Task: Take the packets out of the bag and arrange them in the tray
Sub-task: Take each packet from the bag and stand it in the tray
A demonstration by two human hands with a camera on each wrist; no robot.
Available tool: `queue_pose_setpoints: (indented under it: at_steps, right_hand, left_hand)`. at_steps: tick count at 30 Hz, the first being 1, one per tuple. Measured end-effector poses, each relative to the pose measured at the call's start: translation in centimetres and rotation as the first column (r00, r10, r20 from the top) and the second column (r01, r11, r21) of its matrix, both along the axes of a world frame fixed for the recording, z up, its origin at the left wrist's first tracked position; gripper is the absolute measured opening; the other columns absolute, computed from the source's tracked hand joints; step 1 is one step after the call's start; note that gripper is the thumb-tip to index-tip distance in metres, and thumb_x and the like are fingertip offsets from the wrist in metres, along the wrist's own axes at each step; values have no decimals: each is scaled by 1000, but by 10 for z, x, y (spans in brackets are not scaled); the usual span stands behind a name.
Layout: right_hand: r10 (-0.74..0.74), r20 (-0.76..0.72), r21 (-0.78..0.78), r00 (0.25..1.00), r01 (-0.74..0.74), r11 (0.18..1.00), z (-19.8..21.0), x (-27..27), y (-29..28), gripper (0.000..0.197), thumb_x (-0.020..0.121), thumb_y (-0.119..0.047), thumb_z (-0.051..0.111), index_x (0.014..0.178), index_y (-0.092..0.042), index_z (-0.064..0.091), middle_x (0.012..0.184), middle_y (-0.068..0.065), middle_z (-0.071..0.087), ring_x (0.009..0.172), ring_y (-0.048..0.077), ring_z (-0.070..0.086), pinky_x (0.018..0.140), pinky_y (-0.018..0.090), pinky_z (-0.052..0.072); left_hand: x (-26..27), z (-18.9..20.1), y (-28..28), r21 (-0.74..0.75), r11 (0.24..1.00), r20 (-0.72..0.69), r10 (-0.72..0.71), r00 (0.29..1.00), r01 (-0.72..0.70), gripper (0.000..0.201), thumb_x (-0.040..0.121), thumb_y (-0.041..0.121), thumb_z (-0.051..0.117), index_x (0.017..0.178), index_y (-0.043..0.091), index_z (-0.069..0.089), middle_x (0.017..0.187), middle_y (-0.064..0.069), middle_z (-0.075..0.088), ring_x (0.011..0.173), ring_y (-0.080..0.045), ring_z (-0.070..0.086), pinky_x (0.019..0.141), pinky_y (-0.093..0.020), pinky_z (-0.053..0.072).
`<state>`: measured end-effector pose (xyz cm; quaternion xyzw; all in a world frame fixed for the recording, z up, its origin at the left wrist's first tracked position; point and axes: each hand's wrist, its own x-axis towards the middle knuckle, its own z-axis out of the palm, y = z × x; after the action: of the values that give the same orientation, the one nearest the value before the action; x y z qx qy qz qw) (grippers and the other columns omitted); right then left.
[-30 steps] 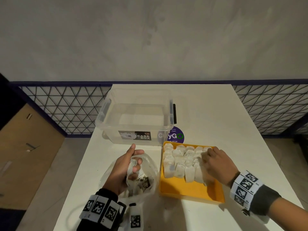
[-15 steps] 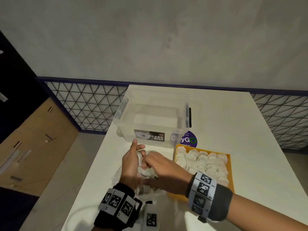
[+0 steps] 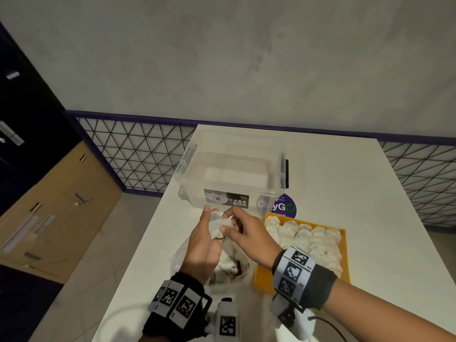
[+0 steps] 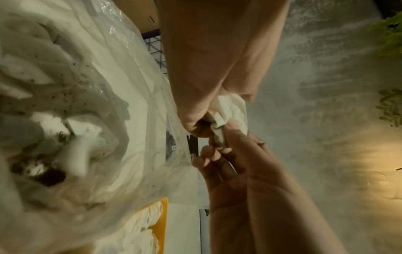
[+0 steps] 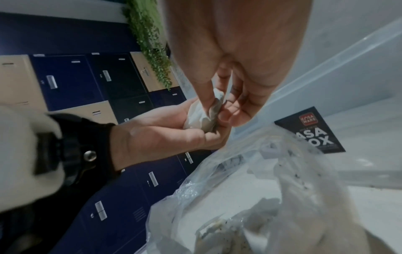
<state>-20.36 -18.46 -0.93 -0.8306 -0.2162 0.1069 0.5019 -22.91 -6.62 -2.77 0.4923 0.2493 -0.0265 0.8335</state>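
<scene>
Above the bag (image 3: 229,267), both hands meet on one white packet (image 3: 218,227) (left hand (image 3: 202,245) cupping, right hand (image 3: 249,236) pinching), the tray (image 3: 345,255) just right of them.

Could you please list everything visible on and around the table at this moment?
Held packet: one, white, above the bag, between both hands.
Bag: one, clear plastic, on the table beneath the hands, more white packets inside; count unclear.
Tray: one, orange, on the table right of the bag.
Packets in the tray: many, white, in rows; exact count unclear.
Storage box: one, clear, behind the bag and tray.
Round sticker: one, purple, right of the box label.
Table: one, white.
Lockers: several, blue and tan, left of the table.
Left hand: cradles the held packet.
Right hand: pinches the same packet.
</scene>
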Motion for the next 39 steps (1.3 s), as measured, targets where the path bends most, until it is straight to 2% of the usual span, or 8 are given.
queue_pose_setpoints:
  at_steps: [4, 11, 16, 20, 22, 28, 34, 39]
  right_hand:
    - [-17, -8, 15, 1000, 18, 1000, 0, 4, 6, 12, 87, -18, 61, 97, -15, 55, 68, -12, 47, 60, 2, 43, 58, 13, 33]
    - [-40, -113, 98, 993, 51, 994, 4, 10, -3, 9, 84, -15, 64, 91, -16, 58, 70, -10, 47, 64, 2, 42, 62, 11, 35]
    - [-40, -192, 160, 980, 72, 984, 4, 11, -7, 17, 89, -10, 56, 98, -24, 55, 77, 2, 48, 70, 15, 48, 67, 27, 46]
    - [-66, -222, 215, 973, 115, 970, 6, 11, -11, 9, 88, -3, 56, 93, -10, 56, 83, 6, 53, 65, 13, 54, 61, 23, 50]
    - [-66, -294, 270, 954, 149, 951, 8, 12, -16, 8, 87, 3, 54, 91, -4, 53, 87, 7, 55, 61, 9, 58, 62, 22, 53]
    - [-77, -502, 330, 861, 273, 904, 18, 21, -47, 19, 90, 7, 43, 92, -9, 53, 79, 13, 51, 53, 13, 60, 52, 23, 52]
    - [91, -577, 261, 811, 78, 962, 8, 1, -32, 31, 86, 6, 55, 114, -4, 49, 103, 11, 54, 77, 16, 62, 64, 20, 56]
    - [118, -568, 327, 814, 92, 941, 14, 1, -27, 26, 87, 0, 57, 106, -16, 54, 106, 7, 48, 84, 15, 57, 74, 28, 56]
  left_hand:
    - [-3, 0, -2, -102, 994, 45, 32, 998, -27, 57, 86, 41, 58, 127, 3, 55, 121, -22, 64, 118, -29, 59, 111, -47, 34]
    - [-4, 0, 8, -176, 978, 73, 125, 989, -110, 53, 87, 24, 56, 130, -6, 48, 127, -31, 56, 117, -38, 57, 98, -45, 47]
    - [0, -10, 13, -215, 967, 73, 153, 986, -134, 14, 97, 9, 44, 106, 8, 56, 99, -17, 69, 81, -22, 71, 66, -32, 60]
    - [0, -5, 11, -221, 966, 84, 159, 984, -137, 14, 96, 7, 47, 105, 13, 55, 92, -11, 69, 83, -20, 68, 72, -37, 60]
    - [0, -4, 12, -215, 965, 74, 172, 982, -153, 13, 95, 6, 48, 102, 13, 57, 95, -10, 62, 86, -17, 62, 61, -30, 59]
    - [2, -2, 16, -238, 958, 50, 174, 983, -158, 14, 96, 4, 47, 100, 11, 59, 91, -10, 62, 80, -15, 59, 60, -29, 59]
    - [1, -8, 6, -235, 964, 21, 131, 991, -123, 12, 94, 7, 50, 100, 13, 58, 94, -11, 60, 86, -20, 58, 66, -30, 58]
    - [1, -1, 4, -92, 990, 62, 117, 991, -111, 12, 96, 8, 49, 101, 15, 59, 95, -10, 63, 79, -18, 63, 55, -25, 56]
